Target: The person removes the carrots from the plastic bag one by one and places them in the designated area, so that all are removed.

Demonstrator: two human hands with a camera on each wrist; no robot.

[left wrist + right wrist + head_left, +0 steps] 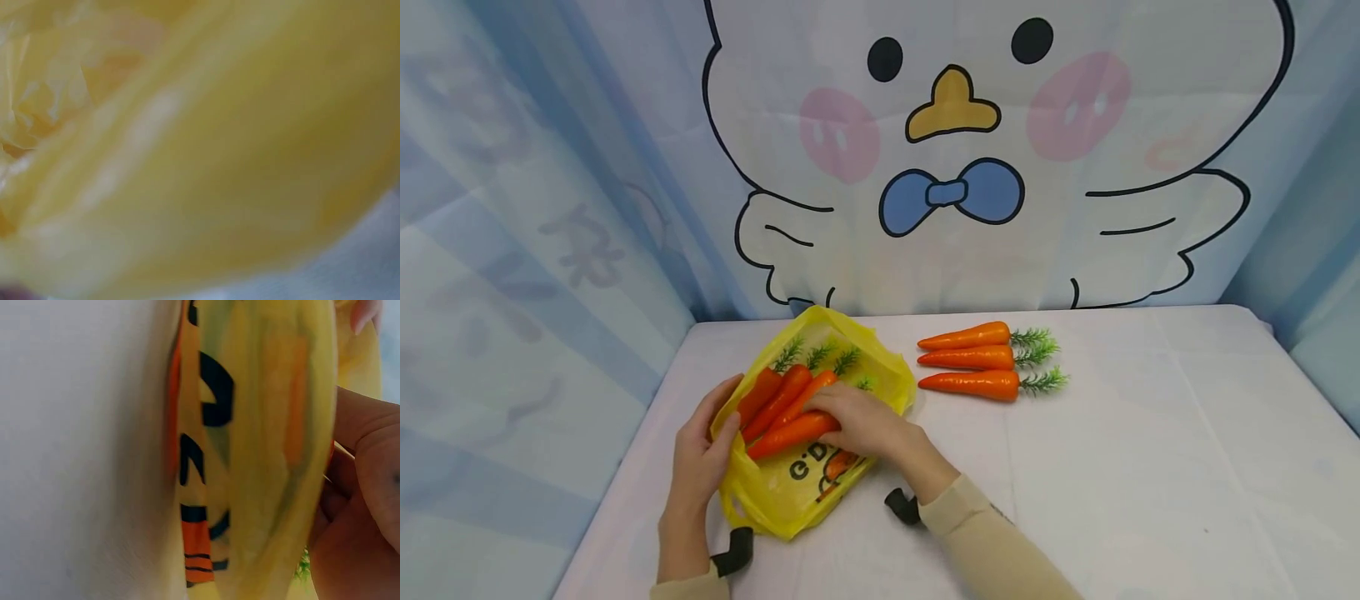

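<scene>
A yellow plastic bag (775,500) with dark lettering lies spread on the table, its mouth wide. Several orange toy carrots (781,402) with green tops rest in it, side by side and slanted. My left hand (698,454) grips the bag's left edge, thumb on the inner side. Reaching in from the right, my right hand (868,423) holds the nearest carrot (792,435) by its thick end, its leaves hidden by the hand. In the left wrist view, blurred yellow plastic (237,156) fills most of the picture. The bag's wall (262,425) partly covers my right hand (375,487) in the right wrist view.
Three more carrots (970,358) lie in a row on the white tablecloth (1120,467), right of the bag, tips pointing left. Behind the table hangs a curtain (955,275) with a cartoon bird. Black camera mounts (901,506) sit at both wrists.
</scene>
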